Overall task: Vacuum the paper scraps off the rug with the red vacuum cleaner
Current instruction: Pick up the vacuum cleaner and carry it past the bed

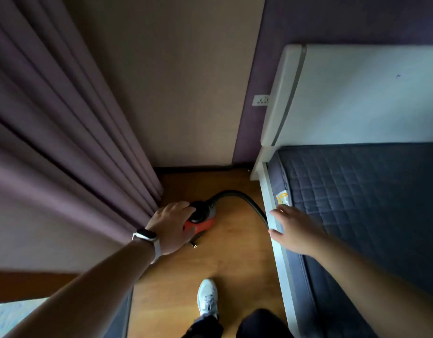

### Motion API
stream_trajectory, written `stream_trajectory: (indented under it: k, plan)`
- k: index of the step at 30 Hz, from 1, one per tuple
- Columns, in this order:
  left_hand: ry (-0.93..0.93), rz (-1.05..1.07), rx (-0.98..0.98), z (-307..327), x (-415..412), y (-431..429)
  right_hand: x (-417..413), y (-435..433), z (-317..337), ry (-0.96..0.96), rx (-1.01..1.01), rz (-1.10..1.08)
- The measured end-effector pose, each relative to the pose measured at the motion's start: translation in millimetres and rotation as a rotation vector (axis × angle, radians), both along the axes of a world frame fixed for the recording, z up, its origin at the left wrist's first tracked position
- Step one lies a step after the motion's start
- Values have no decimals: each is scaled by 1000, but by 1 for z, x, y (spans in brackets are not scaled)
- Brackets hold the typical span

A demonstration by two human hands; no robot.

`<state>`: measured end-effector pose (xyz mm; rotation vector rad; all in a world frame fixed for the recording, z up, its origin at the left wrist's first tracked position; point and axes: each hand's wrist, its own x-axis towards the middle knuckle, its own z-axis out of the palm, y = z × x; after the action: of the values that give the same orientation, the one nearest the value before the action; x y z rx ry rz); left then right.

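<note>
The red vacuum cleaner (202,222) stands on the wooden floor in the corner, between the curtain and the bed. Its black hose (244,198) curves from the top toward the bed frame. My left hand (171,228), with a watch on the wrist, reaches down over the vacuum's body with fingers spread against its black top; whether it grips anything is hidden. My right hand (296,230) rests with straight fingers on the white edge of the bed frame. No rug or paper scraps are in view.
Purple curtains (64,142) hang at the left. A bed with a dark quilted mattress (369,203) and white headboard (357,93) fills the right. A wall socket (260,100) sits beside the headboard. My white shoe (207,298) stands on the narrow floor strip (235,252).
</note>
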<state>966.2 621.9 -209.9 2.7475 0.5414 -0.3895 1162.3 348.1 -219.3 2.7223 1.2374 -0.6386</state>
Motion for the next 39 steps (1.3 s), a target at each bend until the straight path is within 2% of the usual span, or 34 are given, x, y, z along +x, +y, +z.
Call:
stream_trajectory:
  k: [7, 14, 25, 31, 35, 39]
  plan:
    - [42, 40, -57, -41, 62, 29, 43, 34, -38, 120, 12, -49]
    - [35, 155, -112, -112, 108, 36, 86, 63, -122, 250, -33, -70]
    - [28, 102, -17, -395, 192, 85, 194, 112, -398, 245, 10, -134]
    - [1, 143, -13, -534, 208, 104, 232, 126, -537, 211, 20, -160]
    - [16, 189, -4, -593, 201, 112, 252, 122, -607, 214, 21, -223]
    - [28, 287, -5, -624, 196, 117, 272, 116, -653, 187, 44, -297]
